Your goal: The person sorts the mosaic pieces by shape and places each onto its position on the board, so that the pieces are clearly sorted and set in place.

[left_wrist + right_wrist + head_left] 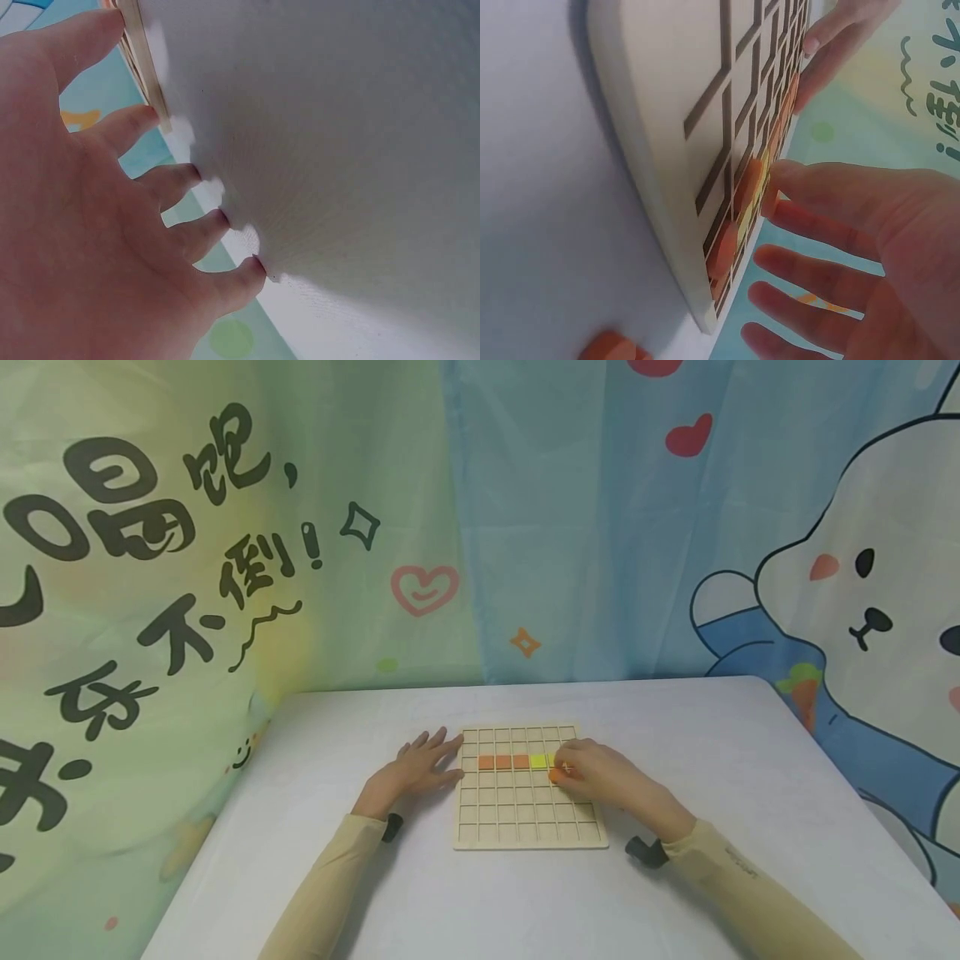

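A pale wooden grid board (517,827) lies on the white table. Along one row sit three orange tiles (504,762), followed by yellow-green tiles (538,762). My right hand (603,772) is over the right part of that row; its thumb and index finger pinch a small orange block (770,201), and the other fingers are spread. Two more orange blocks (721,251) rest on the board near its right edge in the right wrist view. My left hand (420,767) has its fingers spread, with thumb and index fingertips at the board's left edge.
Another orange block (609,346) lies on the table off the board, at the bottom of the right wrist view. A printed curtain (540,527) hangs behind the table. Dark wrist devices (647,852) are worn on both arms.
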